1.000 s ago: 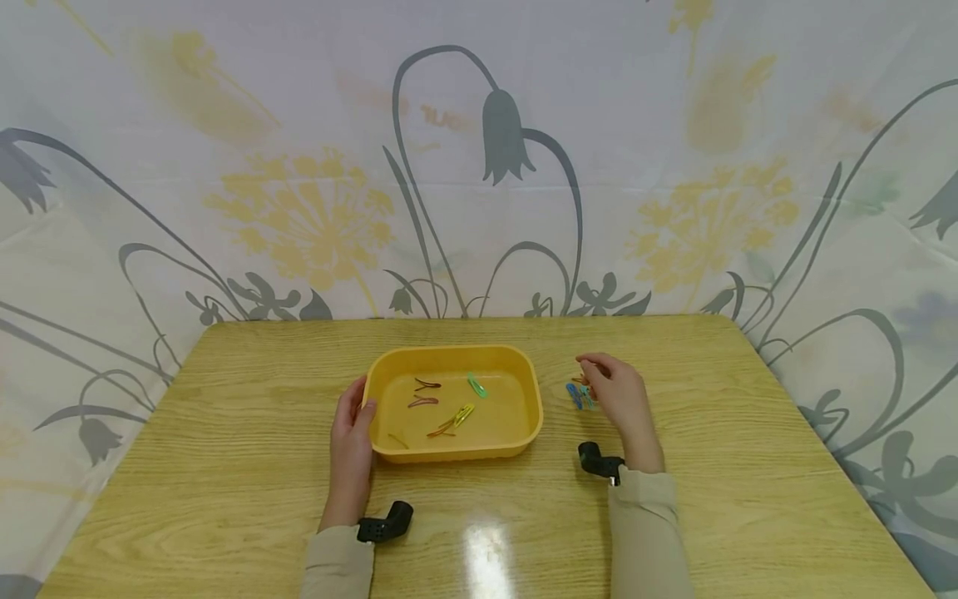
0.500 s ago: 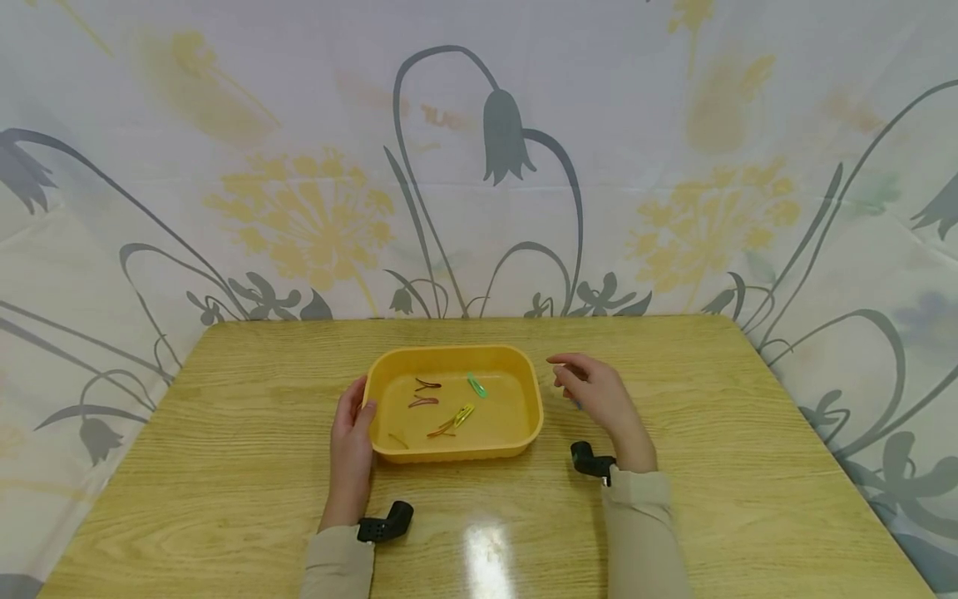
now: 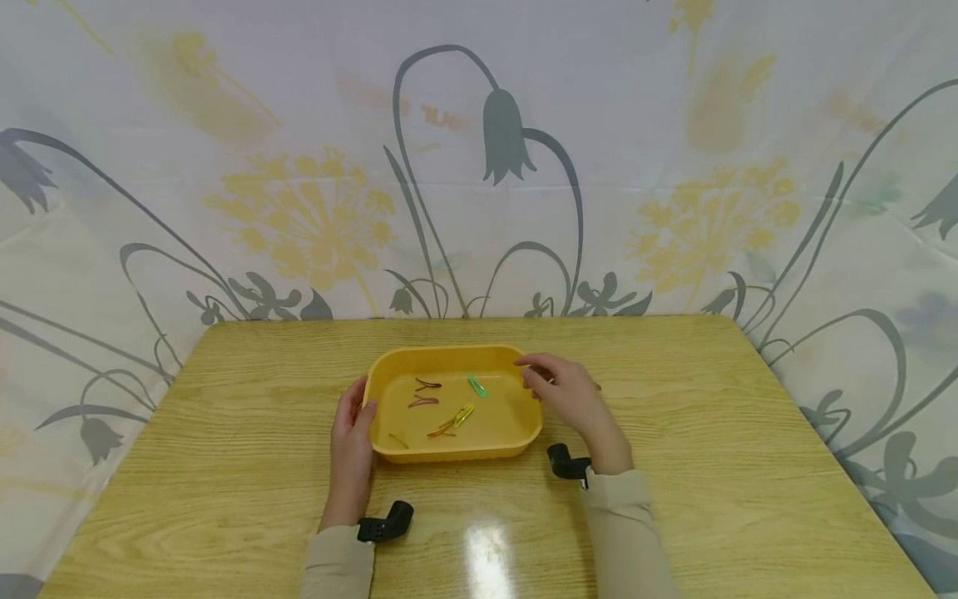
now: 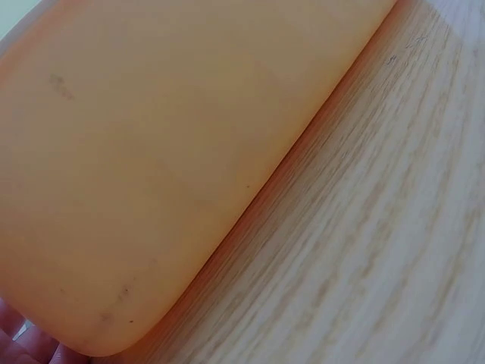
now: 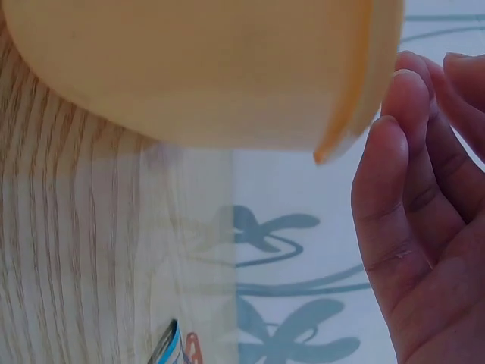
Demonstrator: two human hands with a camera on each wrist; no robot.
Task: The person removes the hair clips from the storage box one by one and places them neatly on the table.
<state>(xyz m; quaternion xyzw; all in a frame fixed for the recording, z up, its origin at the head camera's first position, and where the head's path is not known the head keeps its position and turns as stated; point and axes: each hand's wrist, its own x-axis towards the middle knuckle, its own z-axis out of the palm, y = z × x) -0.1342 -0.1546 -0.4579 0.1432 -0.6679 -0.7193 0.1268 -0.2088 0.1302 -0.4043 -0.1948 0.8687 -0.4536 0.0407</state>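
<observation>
Hand L (image 3: 353,428) grips yellow tray (image 3: 456,454); hand R (image 3: 566,395) is at tray's opp. rim (I can't tell on my feed if it's pinching anything). Hair clips (image 3: 463,415) lie in tray, btwn hands. Risk imo: R catching that rim could jolt tray.

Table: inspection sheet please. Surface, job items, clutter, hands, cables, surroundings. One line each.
Surface: wood-grain table, glare patch near the person.
Job items: yellow tray holding several clips, including a green clip and a yellow clip; a blue clip and an orange one outside it, partly visible.
Clutter: nothing seen.
Hands: left hand grips the tray's left end; right hand at its right end, grasp unclear.
Cables: nothing seen.
Surroundings: floral cloth behind the table; black camera on left wrist and right wrist.
</observation>
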